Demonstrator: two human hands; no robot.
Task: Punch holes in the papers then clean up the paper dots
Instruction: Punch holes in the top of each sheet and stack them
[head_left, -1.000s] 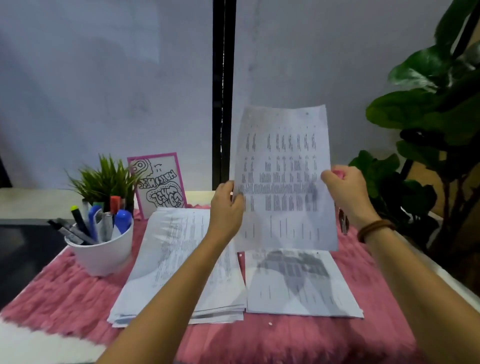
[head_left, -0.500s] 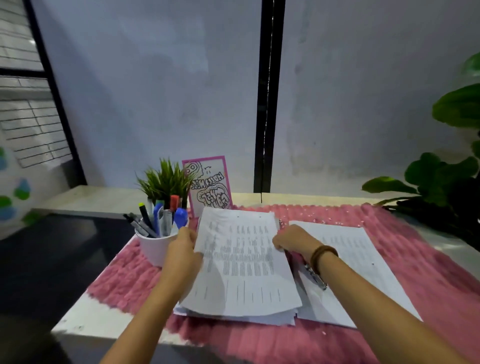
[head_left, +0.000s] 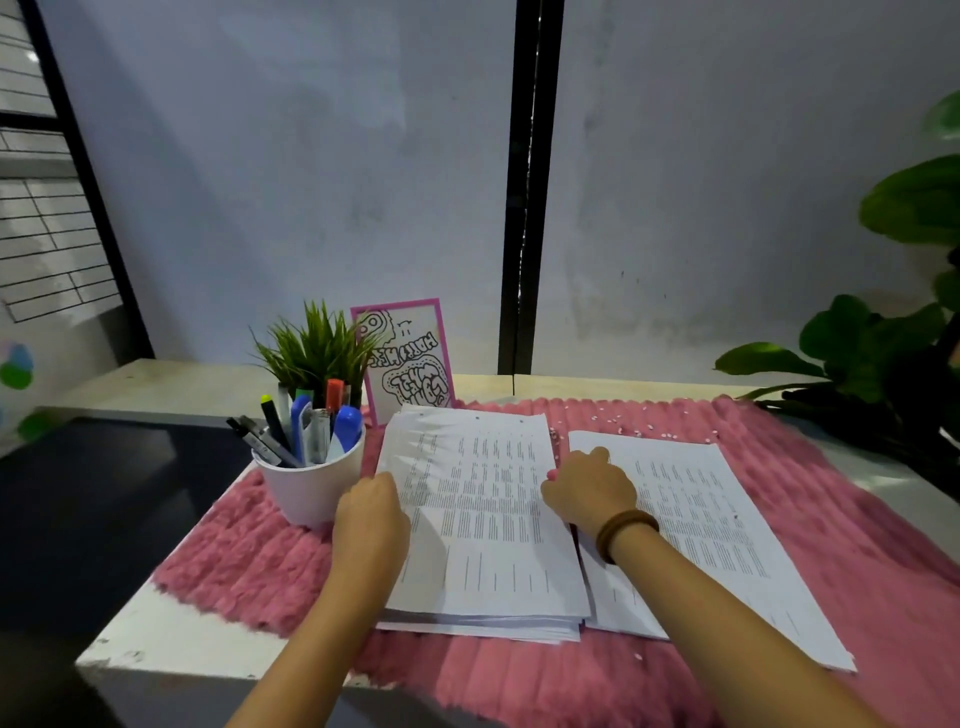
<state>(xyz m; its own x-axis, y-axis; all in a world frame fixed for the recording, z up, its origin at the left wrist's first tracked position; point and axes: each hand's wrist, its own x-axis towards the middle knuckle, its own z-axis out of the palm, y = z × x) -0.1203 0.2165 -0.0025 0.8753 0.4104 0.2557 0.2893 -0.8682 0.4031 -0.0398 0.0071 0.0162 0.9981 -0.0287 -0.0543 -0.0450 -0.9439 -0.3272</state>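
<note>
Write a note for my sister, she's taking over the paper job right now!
Left hand holds the top sheet at its left edge; right hand pinches its right edge.
The sheet lies on the paper stack, two punched holes showing.
A second pile sits to the right; holes there unclear. Hole punch not visible.
Left to do: clean the paper dots off the pink rug.

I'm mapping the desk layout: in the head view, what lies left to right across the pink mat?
white pen cup → left hand → paper stack → right hand → loose sheets
</note>
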